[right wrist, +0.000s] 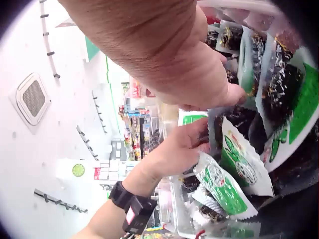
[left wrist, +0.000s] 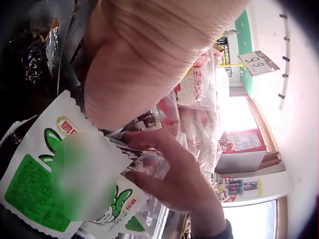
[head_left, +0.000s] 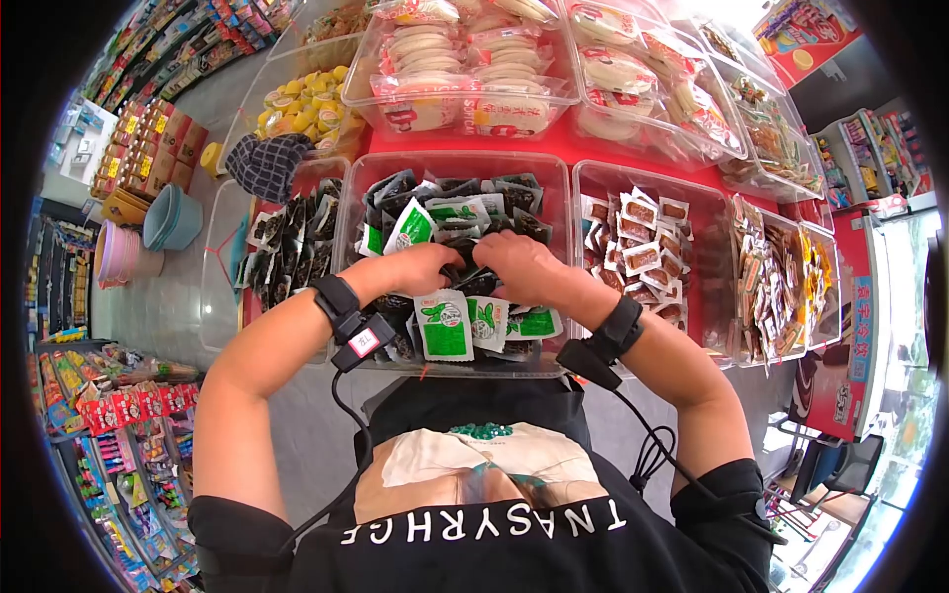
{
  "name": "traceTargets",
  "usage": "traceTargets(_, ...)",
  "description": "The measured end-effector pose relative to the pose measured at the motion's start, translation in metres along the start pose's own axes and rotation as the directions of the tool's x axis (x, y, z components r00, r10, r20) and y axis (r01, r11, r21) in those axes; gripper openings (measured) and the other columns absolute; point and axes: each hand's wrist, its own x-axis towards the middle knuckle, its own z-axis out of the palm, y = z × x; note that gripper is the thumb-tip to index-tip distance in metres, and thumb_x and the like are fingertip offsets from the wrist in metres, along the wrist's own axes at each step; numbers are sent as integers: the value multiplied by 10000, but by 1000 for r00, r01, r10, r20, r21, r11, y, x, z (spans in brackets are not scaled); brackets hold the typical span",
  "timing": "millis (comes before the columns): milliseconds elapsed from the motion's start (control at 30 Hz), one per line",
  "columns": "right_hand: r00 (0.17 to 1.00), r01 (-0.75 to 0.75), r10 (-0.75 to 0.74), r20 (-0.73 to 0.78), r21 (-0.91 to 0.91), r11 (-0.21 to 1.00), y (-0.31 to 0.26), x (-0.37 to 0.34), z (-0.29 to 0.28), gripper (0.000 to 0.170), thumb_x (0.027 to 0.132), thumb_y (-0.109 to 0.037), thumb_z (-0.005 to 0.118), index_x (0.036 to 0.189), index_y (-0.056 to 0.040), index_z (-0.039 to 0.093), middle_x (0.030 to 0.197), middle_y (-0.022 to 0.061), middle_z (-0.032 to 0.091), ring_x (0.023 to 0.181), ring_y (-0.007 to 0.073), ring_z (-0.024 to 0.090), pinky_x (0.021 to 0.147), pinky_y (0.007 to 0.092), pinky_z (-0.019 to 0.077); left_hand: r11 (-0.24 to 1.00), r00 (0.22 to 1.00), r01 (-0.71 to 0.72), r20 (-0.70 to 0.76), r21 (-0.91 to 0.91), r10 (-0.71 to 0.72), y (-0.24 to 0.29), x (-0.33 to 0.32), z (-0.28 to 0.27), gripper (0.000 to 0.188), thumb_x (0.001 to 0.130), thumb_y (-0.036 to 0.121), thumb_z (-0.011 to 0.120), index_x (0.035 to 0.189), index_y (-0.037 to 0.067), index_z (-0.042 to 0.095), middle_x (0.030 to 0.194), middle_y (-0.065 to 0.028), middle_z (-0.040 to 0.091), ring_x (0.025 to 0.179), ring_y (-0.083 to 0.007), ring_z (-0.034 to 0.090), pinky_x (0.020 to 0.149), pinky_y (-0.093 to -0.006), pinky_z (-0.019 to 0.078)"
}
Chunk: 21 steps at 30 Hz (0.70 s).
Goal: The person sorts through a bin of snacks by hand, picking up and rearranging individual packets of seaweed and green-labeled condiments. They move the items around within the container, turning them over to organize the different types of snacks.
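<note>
Both hands are down among small dark snack packets in a clear plastic bin. My left hand curls its fingers over a dark packet near the bin's middle. In the right wrist view, its thumb and finger close around a packet edge. From the other side my right hand reaches in, its bent fingers and thumb about packets beside the left fingertips. White-and-green packet backs lie in front of the hands, and another white-and-green packet leans behind. Overlapping packets partly hide the fingertips.
To the left, another bin holds dark packets, with a dark checked cloth at its back corner. Brown snack packets fill the right bin. Tubs of wrapped flat pastries stand behind. Cables run from both wrist cameras along the arms.
</note>
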Motion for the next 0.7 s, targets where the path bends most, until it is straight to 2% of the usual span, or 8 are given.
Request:
traceTargets(100, 987, -97, 90, 135, 41, 994, 4, -1, -7, 275, 614, -15, 567, 880, -87, 561, 797, 105, 584, 827, 294, 554, 692, 365, 447, 996, 998, -50, -37, 77, 53, -2, -1, 4, 475, 713, 33, 496, 1186, 28, 449, 1066, -173, 552, 1004, -306, 515, 880, -346, 386)
traceTargets(233, 989, -78, 47, 144, 221, 972, 17, 10, -22, 245, 625, -24, 543, 853, -74, 619, 785, 106, 615, 769, 286, 582, 683, 361, 454, 994, 993, 77, 85, 80, -84, 4, 10, 1, 520, 693, 56, 469, 1212, 54, 434, 1068, -181, 553, 1019, -307, 510, 883, -348, 386)
traceTargets(400, 995, -80, 74, 65, 111, 991, 12, 10, -46, 250, 630, -54, 559, 872, -75, 620, 776, 118, 609, 779, 293, 579, 683, 367, 451, 990, 973, 144, 184, 5, -142, 1, 25, -2, 501, 697, 96, 475, 1198, 83, 465, 1048, -181, 568, 997, -300, 528, 846, -343, 404)
traceTargets(500, 994, -102, 103, -25, 37, 994, 12, 12, -55, 266, 631, -60, 563, 891, -80, 617, 779, 123, 606, 783, 295, 579, 682, 372, 452, 995, 998, 2, 65, 102, -9, -12, 27, 7, 481, 710, 122, 474, 1189, 87, 479, 1010, -180, 583, 969, -288, 543, 818, -340, 413)
traceTargets(533, 992, -110, 110, -60, 13, 994, 11, 14, -57, 273, 631, -60, 564, 898, -82, 616, 782, 124, 606, 784, 296, 579, 682, 374, 452, 999, 998, 17, 61, 46, -19, -15, 29, 9, 473, 715, 127, 471, 1187, 89, 484, 1011, -185, 582, 963, -291, 544, 816, -339, 414)
traceTargets(600, 996, -94, 94, 0, 49, 994, 7, 20, -56, 288, 634, -61, 563, 916, -91, 612, 809, 119, 607, 801, 298, 576, 694, 377, 451, 996, 998, 49, 52, -69, -45, -8, 24, 6, 460, 725, 138, 465, 1181, 95, 494, 1013, -194, 580, 951, -297, 547, 811, -338, 416)
traceTargets(667, 996, -85, 80, 48, 98, 992, 2, 27, -49, 283, 638, -62, 561, 914, -93, 612, 821, 118, 607, 813, 301, 574, 705, 381, 448, 994, 982, 112, 155, -6, -110, 9, 18, -4, 478, 706, 84, 449, 1182, 62, 480, 1058, -193, 559, 1006, -298, 519, 855, -332, 396)
traceTargets(700, 995, -93, 91, 43, 46, 995, 2, 32, -44, 275, 648, -69, 561, 914, -109, 617, 835, 112, 608, 836, 298, 570, 723, 384, 446, 990, 969, 142, 201, 23, -144, 15, 15, -8, 487, 697, 58, 440, 1183, 46, 474, 1081, -193, 549, 1034, -299, 504, 877, -329, 386)
